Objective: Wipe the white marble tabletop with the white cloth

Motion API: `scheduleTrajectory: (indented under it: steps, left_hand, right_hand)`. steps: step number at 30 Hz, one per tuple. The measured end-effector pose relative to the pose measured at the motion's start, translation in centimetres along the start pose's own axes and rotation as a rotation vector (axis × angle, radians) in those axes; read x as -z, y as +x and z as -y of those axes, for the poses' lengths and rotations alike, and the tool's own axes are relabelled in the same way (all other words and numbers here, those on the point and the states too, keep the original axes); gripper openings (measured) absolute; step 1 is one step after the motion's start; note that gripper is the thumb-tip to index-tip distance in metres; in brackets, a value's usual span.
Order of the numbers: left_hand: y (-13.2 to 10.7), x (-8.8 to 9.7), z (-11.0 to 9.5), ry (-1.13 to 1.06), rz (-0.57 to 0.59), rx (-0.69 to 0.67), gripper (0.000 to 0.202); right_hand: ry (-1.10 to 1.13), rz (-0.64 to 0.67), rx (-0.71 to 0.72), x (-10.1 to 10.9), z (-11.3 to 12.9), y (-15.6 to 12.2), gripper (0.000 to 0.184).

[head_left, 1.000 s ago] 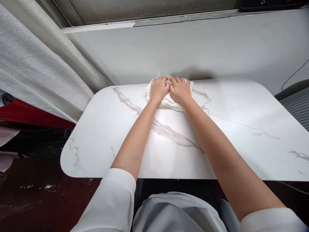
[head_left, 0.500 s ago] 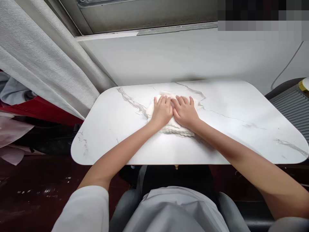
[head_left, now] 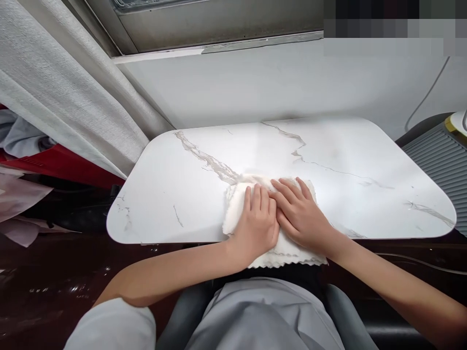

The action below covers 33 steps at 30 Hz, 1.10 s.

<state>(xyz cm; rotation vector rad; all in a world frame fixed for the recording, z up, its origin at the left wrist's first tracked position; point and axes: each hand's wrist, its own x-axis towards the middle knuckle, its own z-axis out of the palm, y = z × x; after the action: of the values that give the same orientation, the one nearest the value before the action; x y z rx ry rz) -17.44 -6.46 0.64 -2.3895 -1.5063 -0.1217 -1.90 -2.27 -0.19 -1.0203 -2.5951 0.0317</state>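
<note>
White, scallop-edged cloth [head_left: 272,257] is pressed flat under both sets of fingers, which are laid out nearly straight and close together rather than curled or pinching, the left fingers [head_left: 257,197] and the right fingers [head_left: 292,190] touching side by side at the middle of the cloth. The left hand [head_left: 255,226] and the right hand [head_left: 301,216] are set palm down, apparently so that weight is spread across the fabric and it is kept from bunching against the surface. The cloth is found at the near edge of the marble-patterned table [head_left: 365,194], its frilled hem overhanging that edge toward the lap. Grey veins are seen running across the tabletop from the far left corner toward the cloth. A pale curtain [head_left: 62,97] is hung to the left, beside a window sill [head_left: 219,48], and a ribbed grey appliance [head_left: 438,155] is stood at the right. No container is shown anywhere in view, so nothing can be said of contents
</note>
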Motion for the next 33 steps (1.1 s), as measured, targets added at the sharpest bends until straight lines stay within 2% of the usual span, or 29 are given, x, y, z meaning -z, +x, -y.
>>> scheduleTrajectory:
  steps: [6, 11, 15, 18, 22, 26, 29, 33]
  left_hand:
    - [2.0, -0.2, -1.9, -0.091, -0.006, -0.062, 0.047]
    - [4.9, -1.0, -1.3, -0.219, -0.023, -0.061, 0.043]
    - [8.5, -2.6, 0.6, -0.360, -0.043, -0.040, 0.038]
    - [11.4, -3.9, 2.4, -0.406, -0.045, 0.036, 0.040]
    - [15.1, -5.6, 5.1, -0.459, -0.082, 0.067, 0.036]
    - [18.3, -7.2, 7.4, -0.457, -0.114, 0.141, 0.030]
    - [20.5, -8.1, 8.5, -0.446, -0.128, 0.212, 0.031]
    - [22.9, -8.9, 9.3, -0.434, -0.106, 0.227, 0.032]
  right_hand:
    - [-0.029, 0.008, -0.013, 0.8, -2.5, -1.6, 0.046]
    - [-0.038, 0.036, -0.079, 0.9, -4.8, -0.8, 0.048]
    - [-0.075, 0.063, -0.163, 0.4, -6.9, 2.1, 0.049]
    - [-0.118, 0.101, -0.220, -0.2, -8.7, 5.1, 0.048]
    - [-0.160, 0.110, -0.326, -1.2, -11.1, 9.4, 0.048]
    - [-0.114, 0.156, -0.339, -2.1, -13.5, 13.2, 0.051]
    - [-0.043, 0.117, -0.364, -2.6, -15.2, 15.2, 0.051]
    - [0.010, 0.023, -0.362, -3.3, -17.6, 16.7, 0.050]
